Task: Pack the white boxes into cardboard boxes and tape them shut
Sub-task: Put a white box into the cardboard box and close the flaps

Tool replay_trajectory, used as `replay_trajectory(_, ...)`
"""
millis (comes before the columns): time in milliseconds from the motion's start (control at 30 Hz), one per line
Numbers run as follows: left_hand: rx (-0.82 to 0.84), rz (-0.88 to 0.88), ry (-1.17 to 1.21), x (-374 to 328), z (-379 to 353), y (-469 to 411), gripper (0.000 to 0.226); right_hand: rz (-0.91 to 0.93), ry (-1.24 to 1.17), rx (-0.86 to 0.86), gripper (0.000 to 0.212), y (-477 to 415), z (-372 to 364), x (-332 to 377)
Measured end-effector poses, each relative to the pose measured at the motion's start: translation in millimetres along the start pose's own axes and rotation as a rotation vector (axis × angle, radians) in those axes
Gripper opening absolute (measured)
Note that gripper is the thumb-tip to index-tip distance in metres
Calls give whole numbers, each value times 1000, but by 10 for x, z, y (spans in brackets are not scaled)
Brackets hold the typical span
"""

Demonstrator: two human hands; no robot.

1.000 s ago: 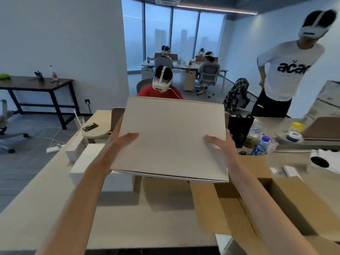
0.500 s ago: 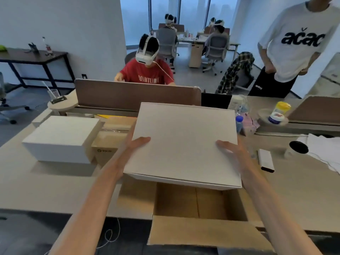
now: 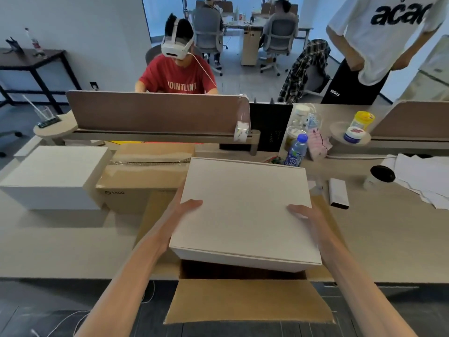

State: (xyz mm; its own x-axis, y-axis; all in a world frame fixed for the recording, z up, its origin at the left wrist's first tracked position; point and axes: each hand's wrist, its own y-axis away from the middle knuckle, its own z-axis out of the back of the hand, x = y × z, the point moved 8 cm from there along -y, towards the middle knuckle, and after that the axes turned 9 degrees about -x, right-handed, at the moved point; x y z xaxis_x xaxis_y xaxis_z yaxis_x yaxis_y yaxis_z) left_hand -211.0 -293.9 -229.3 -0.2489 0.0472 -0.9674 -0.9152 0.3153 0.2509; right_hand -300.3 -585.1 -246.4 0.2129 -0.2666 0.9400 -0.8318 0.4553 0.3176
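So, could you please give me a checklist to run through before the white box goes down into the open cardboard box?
1. Left hand and right hand hold the white box on opposite sides: ok.
2. White box is above the open cardboard box: ok.
3. Its visible flaps are folded outward: ok.
4. Its interior is free: cannot tell, hidden by the white box.
5. White box fits the opening: cannot tell.

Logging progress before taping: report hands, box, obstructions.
Left hand and right hand grip flat white cardboard box by its sides. Box held tilted above open brown cardboard carton, not yet inside. Flaps open; interior mostly hidden.
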Motion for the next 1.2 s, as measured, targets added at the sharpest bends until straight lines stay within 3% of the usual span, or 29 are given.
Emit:
replay_trajectory(100,7,31,2,134,-84,9,79,-14,17,-11,96,-23,84,-59)
replay_trajectory(267,-9,3,-8,174,-167,41,77,-22,20,7,71,-29,133,-110)
replay_trajectory(533,-12,23,-17,278,-96,120,79,-54,40,33,59,123,125,-247)
replay_trajectory(900,-13,121,21,681,-106,75,78,-124,78,47,66,66,106,-538)
replay_trajectory(1067,42,227,-90,856,-97,-11,70,-164,152,-9,68,-36,108,-740)
replay_trajectory(1133,59,268,-175,905,-131,-23,76,-168,213,-25,83,-70,127,-776)
replay_trajectory(1200,49,301,-268,934,-160,-48,91,-168,232,-40,81,-92,134,-755)
